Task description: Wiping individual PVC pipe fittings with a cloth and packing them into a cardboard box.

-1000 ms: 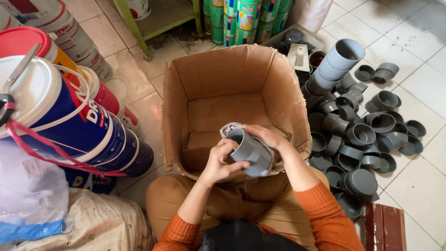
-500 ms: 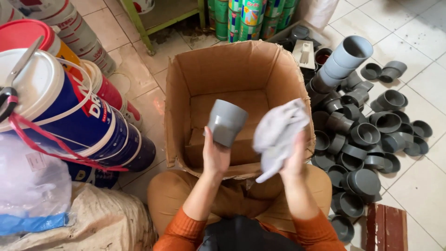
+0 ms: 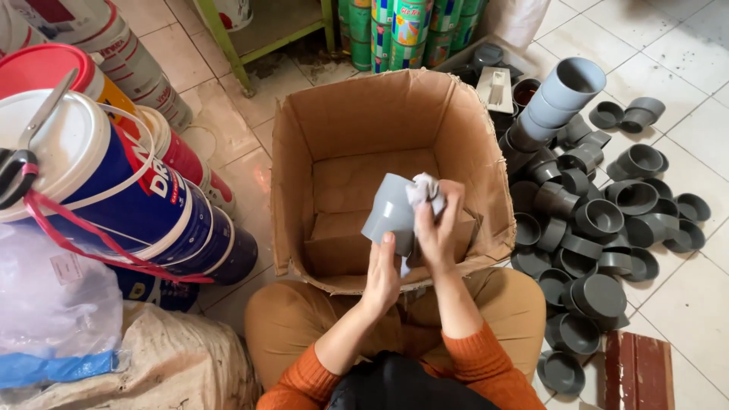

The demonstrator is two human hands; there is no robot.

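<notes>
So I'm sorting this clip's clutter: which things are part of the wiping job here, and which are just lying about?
In use:
left hand
grey pipe fitting
right hand
pale cloth
open cardboard box
heap of grey fittings

Lying about:
paint buckets
scissors
green shelf
plastic sacks

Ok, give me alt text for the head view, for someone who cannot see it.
A seated person's left hand holds a grey pipe fitting over an open cardboard box while the right hand presses a pale cloth against it. More grey fittings cover the tiled floor to the right; paint buckets stand to the left.
</notes>
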